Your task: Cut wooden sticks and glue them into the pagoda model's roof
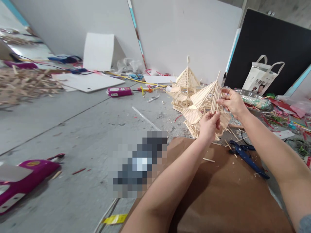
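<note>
A small pavilion model (193,115) built from thin wooden sticks stands on the floor ahead, with a pointed, slatted roof. My left hand (210,124) is closed in a pinch on the lower ends of wooden sticks (215,98) at the roof's near side. Higher and to the right, my right hand (233,102) pinches the sticks along the same side of the roof. My fingers partly cover their far ends. Just behind stands a second stick pavilion (187,79), with a rounded tip on its spire.
Brown board (233,194) lies under my forearms, with blue pliers (250,158) on its right. Magenta power strips (119,92) and a clear glue stick (145,118) lie leftward. A metal bowl (255,100) and white bag (261,76) stand at right. A pixelated patch hides something.
</note>
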`<state>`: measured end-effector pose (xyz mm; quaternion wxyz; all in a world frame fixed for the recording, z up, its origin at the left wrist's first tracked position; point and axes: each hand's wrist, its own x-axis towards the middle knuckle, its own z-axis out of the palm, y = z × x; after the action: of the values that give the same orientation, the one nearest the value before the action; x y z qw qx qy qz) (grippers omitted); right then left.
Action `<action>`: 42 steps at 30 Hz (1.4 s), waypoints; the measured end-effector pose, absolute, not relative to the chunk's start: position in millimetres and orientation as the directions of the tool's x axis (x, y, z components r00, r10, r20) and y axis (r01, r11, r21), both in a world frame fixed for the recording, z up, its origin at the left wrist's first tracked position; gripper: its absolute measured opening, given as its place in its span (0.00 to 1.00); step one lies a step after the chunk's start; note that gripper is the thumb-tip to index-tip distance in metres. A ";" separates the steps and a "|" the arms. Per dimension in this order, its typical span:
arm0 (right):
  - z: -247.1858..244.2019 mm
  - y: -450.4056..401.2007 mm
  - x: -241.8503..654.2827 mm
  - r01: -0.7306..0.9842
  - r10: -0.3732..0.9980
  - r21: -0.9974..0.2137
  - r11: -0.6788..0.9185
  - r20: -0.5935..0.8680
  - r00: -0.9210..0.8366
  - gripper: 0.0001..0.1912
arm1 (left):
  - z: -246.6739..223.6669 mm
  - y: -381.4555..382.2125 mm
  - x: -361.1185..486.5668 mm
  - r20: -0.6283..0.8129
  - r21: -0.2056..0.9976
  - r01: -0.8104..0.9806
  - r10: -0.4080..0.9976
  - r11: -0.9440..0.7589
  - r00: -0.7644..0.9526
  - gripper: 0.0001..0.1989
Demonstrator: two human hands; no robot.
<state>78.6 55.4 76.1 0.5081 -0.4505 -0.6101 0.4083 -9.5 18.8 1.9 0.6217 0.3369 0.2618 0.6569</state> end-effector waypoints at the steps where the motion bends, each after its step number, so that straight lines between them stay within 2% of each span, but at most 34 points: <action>1: 76.0 55.4 78.9 0.133 0.965 -0.956 0.261 0.252 -0.077 0.24 | 2.4 18.6 -9.8 0.114 0.768 -0.634 0.993 -0.088 0.000 0.19; 18: 75.0 60.5 74.1 0.114 0.964 -0.957 0.266 0.262 -0.044 0.22 | 4.0 16.3 -10.3 0.119 0.740 -0.661 0.991 -0.125 -0.055 0.18; 25: 74.7 61.2 74.0 0.120 0.961 -0.953 0.278 0.274 -0.051 0.22 | 4.9 15.6 -9.5 0.082 0.765 -0.634 0.993 -0.116 -0.083 0.19; 42: 75.5 60.5 72.8 0.094 0.966 -0.961 0.260 0.257 -0.039 0.22 | 6.0 15.5 -11.9 0.089 0.740 -0.667 0.996 -0.087 -0.030 0.17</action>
<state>72.8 60.5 75.5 0.5293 -0.4477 -0.5914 0.4119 -11.9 15.5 6.0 0.6224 0.3124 0.2633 0.6676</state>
